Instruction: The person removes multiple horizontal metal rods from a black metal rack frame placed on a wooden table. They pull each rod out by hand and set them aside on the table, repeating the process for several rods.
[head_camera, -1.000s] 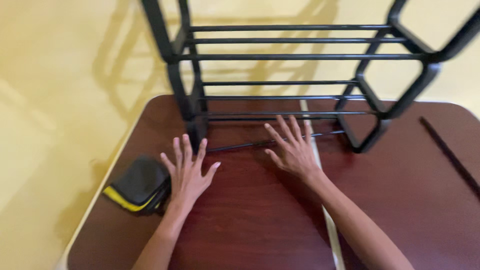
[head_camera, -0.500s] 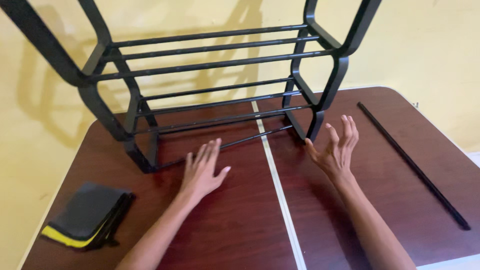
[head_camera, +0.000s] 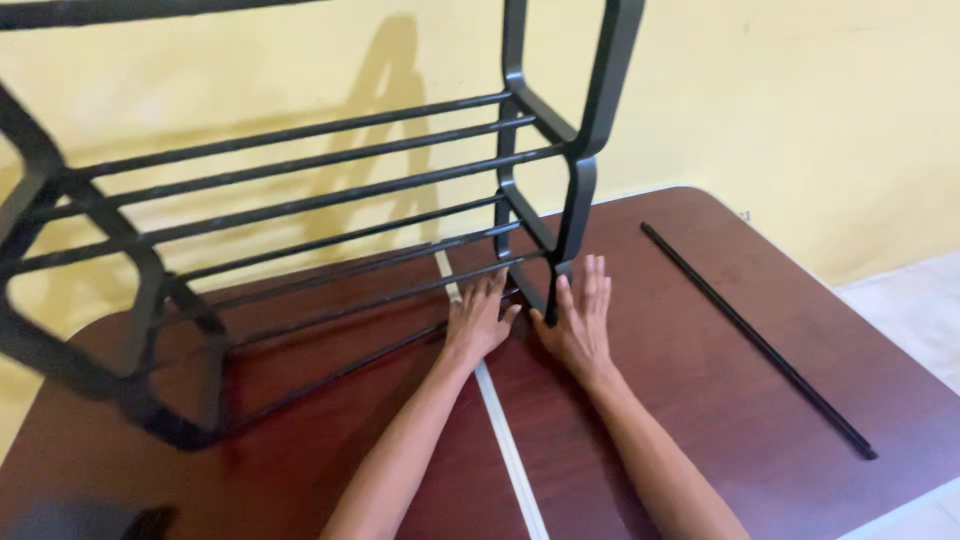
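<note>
Right now both hands, left hand (head_camera: 479, 322) and right hand (head_camera: 578, 322), lie flat, fingers together, flanking the rack (head_camera: 545, 215) foot; unheld, the tall rack could tip.

warm light, blurred left edge

Counts on the tabletop

One black metal rack (head_camera: 300, 210) stands on one dark wooden table (head_camera: 700, 400); one loose black rod (head_camera: 755, 338) lies beside it. Two hands are in view: one left hand (head_camera: 478, 320), one right hand (head_camera: 578, 325).
</note>
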